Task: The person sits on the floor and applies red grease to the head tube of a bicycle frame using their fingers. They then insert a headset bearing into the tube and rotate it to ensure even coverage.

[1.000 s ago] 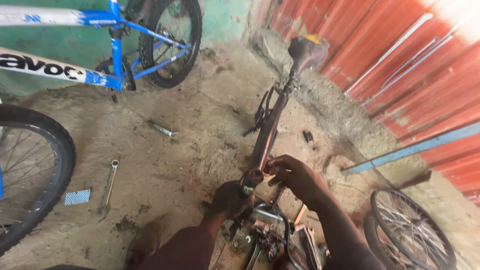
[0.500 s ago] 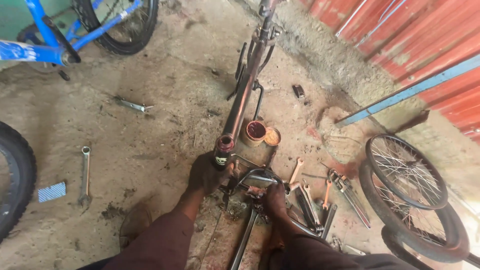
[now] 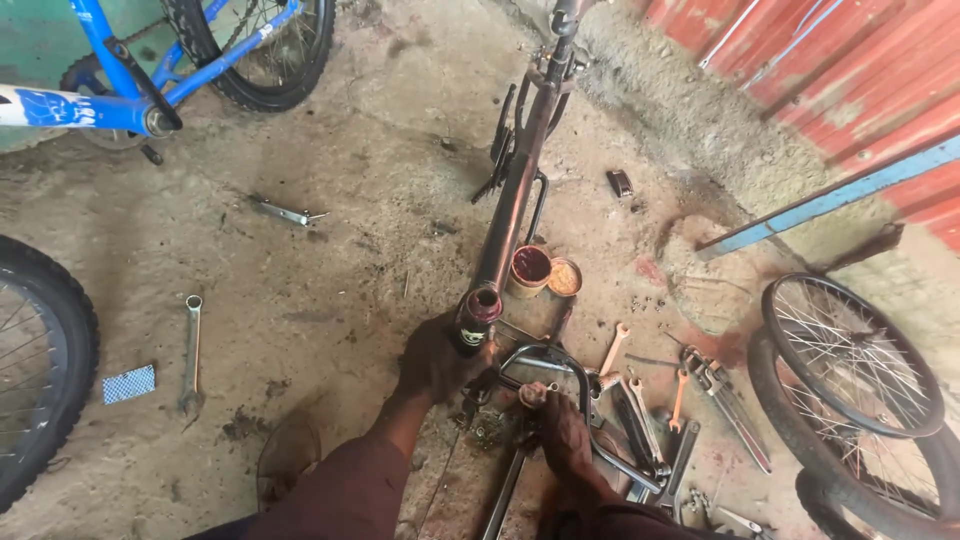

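The left hand grips the dark bicycle frame at its head tube; the right hand, just beside, closes on a small part

Left hand extended forward, fingers curled shut, right hand lower, fingers bent

Left hand grips dark bike frame's tube end; right hand on bent metal bar; wrenches scattered beside.

Left of my grip: a ring spanner on concrete; beyond, a blue bicycle; right, spoked wheels.
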